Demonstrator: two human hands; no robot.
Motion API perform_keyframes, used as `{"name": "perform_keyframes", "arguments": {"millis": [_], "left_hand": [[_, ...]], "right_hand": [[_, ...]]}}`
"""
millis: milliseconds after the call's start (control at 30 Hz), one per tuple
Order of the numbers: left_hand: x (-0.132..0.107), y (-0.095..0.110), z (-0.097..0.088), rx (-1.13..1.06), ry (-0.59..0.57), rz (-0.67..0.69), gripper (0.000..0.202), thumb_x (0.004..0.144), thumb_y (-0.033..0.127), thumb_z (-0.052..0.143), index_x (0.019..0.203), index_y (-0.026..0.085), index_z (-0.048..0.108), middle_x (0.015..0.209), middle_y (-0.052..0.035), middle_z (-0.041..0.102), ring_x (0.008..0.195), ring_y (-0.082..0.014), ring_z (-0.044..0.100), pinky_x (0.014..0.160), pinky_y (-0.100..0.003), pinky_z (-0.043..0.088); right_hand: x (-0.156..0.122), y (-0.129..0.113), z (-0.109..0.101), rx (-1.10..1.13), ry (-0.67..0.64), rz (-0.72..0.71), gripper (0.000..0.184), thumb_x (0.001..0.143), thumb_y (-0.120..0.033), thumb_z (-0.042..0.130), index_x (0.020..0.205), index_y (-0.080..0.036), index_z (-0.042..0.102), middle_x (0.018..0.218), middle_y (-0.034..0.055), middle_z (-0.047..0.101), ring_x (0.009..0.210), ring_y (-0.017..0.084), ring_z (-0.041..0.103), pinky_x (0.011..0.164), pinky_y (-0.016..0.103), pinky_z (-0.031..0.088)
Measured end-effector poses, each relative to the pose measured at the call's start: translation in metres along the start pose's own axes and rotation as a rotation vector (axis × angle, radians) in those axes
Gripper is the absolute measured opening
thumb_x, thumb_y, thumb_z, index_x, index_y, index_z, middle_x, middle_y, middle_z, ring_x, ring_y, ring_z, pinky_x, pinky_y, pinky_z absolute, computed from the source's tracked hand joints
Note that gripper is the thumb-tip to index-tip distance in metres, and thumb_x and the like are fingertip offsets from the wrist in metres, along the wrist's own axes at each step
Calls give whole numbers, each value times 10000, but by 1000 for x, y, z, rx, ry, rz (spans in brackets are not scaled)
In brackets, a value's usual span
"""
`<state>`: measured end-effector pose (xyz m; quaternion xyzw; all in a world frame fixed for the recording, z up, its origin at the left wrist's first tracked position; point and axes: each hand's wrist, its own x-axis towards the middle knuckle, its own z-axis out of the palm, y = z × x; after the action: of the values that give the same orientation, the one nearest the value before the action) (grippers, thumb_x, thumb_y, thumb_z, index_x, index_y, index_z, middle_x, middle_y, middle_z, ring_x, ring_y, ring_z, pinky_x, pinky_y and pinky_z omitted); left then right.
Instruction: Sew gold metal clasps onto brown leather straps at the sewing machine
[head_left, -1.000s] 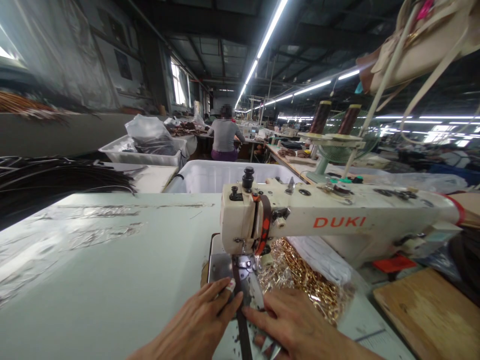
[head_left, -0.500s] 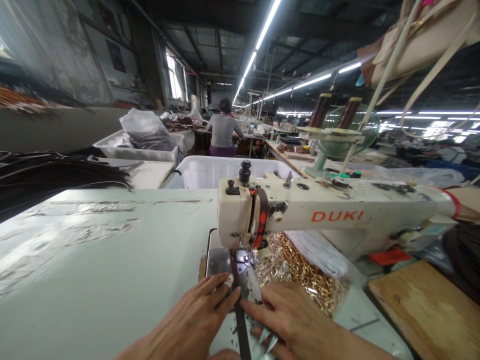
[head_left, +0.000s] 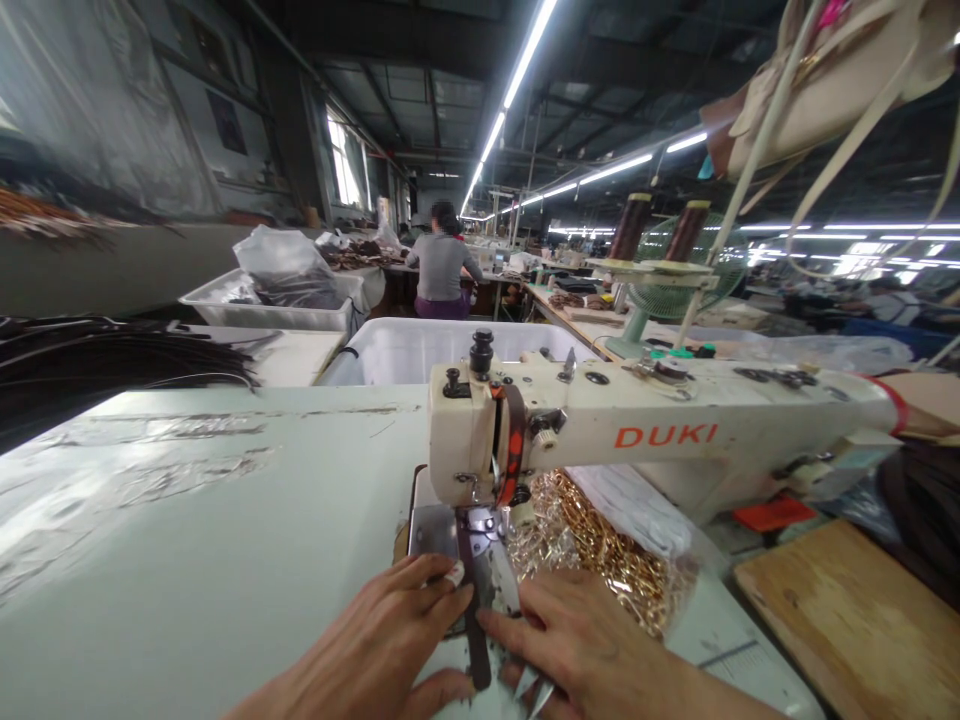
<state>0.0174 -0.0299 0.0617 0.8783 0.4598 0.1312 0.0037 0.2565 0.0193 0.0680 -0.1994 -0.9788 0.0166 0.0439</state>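
A narrow dark brown strap [head_left: 477,640] runs lengthwise under the presser foot of the white sewing machine [head_left: 585,425]. Its rounded near end shows between my hands. My left hand [head_left: 390,625] lies at the strap's left side, fingers stretched and thumb apart near that end; white tape wraps one fingertip. From the right, the index finger of my right hand [head_left: 574,630] touches the strap's edge. Tucked in that hand's curled lower fingers are metal thread snips [head_left: 541,692], blades pointing down towards the table; their handles are hidden.
Gold metal hardware in a clear bag [head_left: 600,550] lies right of the needle area. Behind the machine stands a white bin [head_left: 450,345]. Dark straps [head_left: 112,355] are heaped at left, a wooden board [head_left: 855,590] sits at right. A person [head_left: 442,265] sits farther back.
The strap has slid forward under the presser foot, bringing its rounded near end into sight. My hands stay beside it, the left thumb now closer to it. The view has shifted slightly.
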Motion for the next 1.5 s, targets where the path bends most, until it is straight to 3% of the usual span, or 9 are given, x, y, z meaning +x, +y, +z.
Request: {"name": "perform_keyframes", "arguments": {"millis": [100,200,333,500,733,867,1000,1200,1500], "left_hand": [[5,-5,4,-31,17,10,424,799,347,698,1181,194,597,1154,-89,651,1090,-281,591,889,-402,546],[11,-11,9,-106,78,63,217,909,325,556,1068,199,634,1026,-67,686,1024,-257,616,849,-383,552],[19,-22,18,-179,137,123,350,992,352,356,934,184,657,866,-54,695,927,-243,635,802,-375,535],[25,-38,22,-203,148,105,317,983,339,396,940,188,671,897,-56,691,916,-238,627,764,-359,526],[35,-59,22,-246,216,100,291,977,352,421,991,210,675,955,-38,696,936,-189,617,844,-301,506],[42,-71,24,-217,236,-14,230,935,385,513,918,250,699,899,3,703,853,-176,638,789,-282,518],[53,-80,13,-160,184,-54,251,846,408,640,1013,225,678,1021,-41,685,996,-267,606,853,-361,513],[65,-93,2,-157,-20,167,283,903,414,558,1150,286,611,1150,6,647,1055,-220,594,935,-293,472],[59,-89,3,-49,4,176,319,965,423,420,1131,237,620,1085,-45,661,1009,-230,614,911,-335,495]], "right_hand": [[0,1,0,-13,-3,-10,377,919,-372,452,1272,-239,448,894,35,545,776,198,515,622,319,391],[0,2,1,-26,-9,-5,392,914,-382,472,1279,-245,436,898,31,545,778,198,516,615,323,391],[0,3,5,-57,-2,-17,417,896,-471,504,1235,-230,469,891,30,547,754,193,510,598,324,388],[0,5,11,-82,89,-33,317,961,-460,401,1153,-233,511,854,19,552,729,175,513,582,307,376],[1,6,15,-97,150,-51,320,983,-446,356,1143,-215,508,822,15,558,701,175,532,567,314,380],[0,8,23,-110,160,-45,351,978,-488,343,1131,-218,506,825,12,556,713,182,529,573,321,389],[-1,8,23,-106,165,-41,342,981,-480,344,1139,-219,498,826,13,562,713,176,518,588,313,390],[-3,2,6,-48,85,6,292,938,-396,422,1163,-219,484,882,25,560,753,188,505,604,320,390],[-6,0,6,20,59,37,324,945,-379,377,1215,-223,466,919,43,549,804,206,492,658,343,400]]}}
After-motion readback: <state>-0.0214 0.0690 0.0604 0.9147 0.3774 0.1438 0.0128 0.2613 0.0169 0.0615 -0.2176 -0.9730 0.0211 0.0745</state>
